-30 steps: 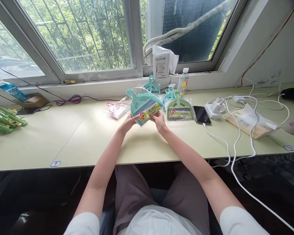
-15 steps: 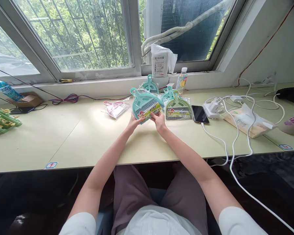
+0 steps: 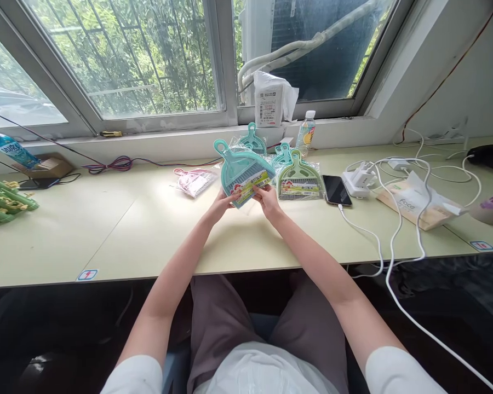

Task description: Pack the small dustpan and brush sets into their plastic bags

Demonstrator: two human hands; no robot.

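Note:
Between my two hands is a packaged teal dustpan and brush set (image 3: pixel 243 168), tilted, with a yellow-green label along its lower part. My left hand (image 3: pixel 221 207) grips its lower left corner, and my right hand (image 3: pixel 267 200) pinches the label's right end. Behind it lies another teal dustpan set (image 3: pixel 252 140), partly covered by the held one. A green dustpan set (image 3: pixel 299 178) in clear wrap rests just right of my right hand, overlapping one more teal set (image 3: pixel 283 154). To the left, a pink item in clear plastic (image 3: pixel 194 181) lies flat.
On the right are a phone (image 3: pixel 336 190), a white power strip (image 3: pixel 356 183), looping white cables and a tissue pack (image 3: pixel 421 202). A drink bottle (image 3: pixel 305 134) stands at the back. Green stalks (image 3: pixel 6 200) and a small cardboard box (image 3: pixel 51 166) sit at the left.
The held dustpan set has tilted slightly, its handle end shifting a little left and up. Both hands keep their hold; the view has shifted very slightly.

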